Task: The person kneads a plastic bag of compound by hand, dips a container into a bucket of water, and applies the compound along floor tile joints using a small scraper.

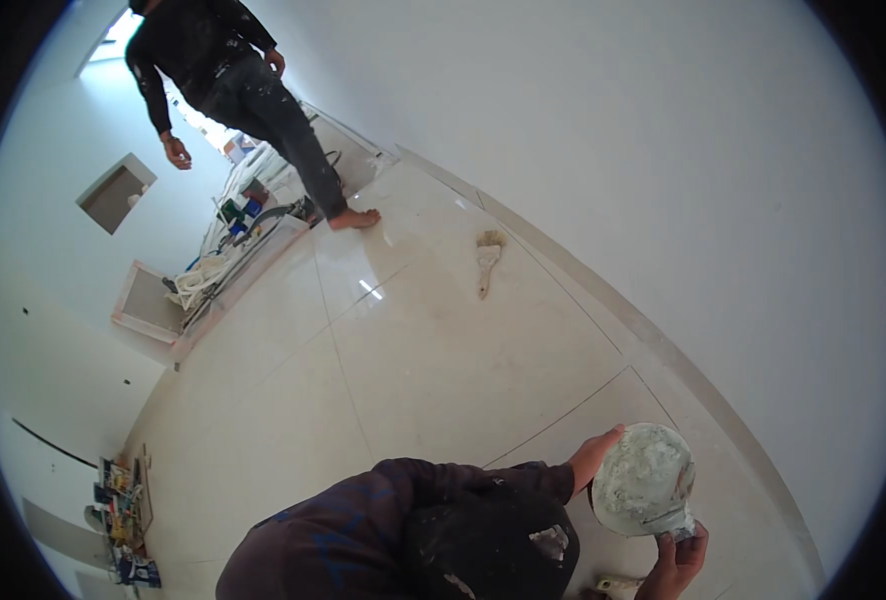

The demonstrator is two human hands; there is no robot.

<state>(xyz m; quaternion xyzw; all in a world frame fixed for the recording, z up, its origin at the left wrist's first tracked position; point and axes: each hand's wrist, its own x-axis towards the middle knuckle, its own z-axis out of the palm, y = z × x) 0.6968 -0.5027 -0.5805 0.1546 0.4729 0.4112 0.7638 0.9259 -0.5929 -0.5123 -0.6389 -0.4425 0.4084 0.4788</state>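
Note:
A round container [643,480] full of pale, lumpy, plaster-like paste is at the lower right. My left hand [593,462] grips its upper left rim, thumb on the edge. At the lower right rim, my right hand [678,565] is closed on a flat, paste-covered tool [671,522] that looks like a scraper; its blade rests at the paste's edge. Below the container, a light-coloured handle [618,583] shows partly, its other end out of sight. A paste-stained brush [488,264] lies farther off on the tiled floor.
A barefoot person [263,100] in dark clothes stands at the upper left. Beside them are cables, tools and boards [228,235]. A white wall [683,180] runs along the right. More tools [123,510] lie at the lower left. My knee [493,545] is below.

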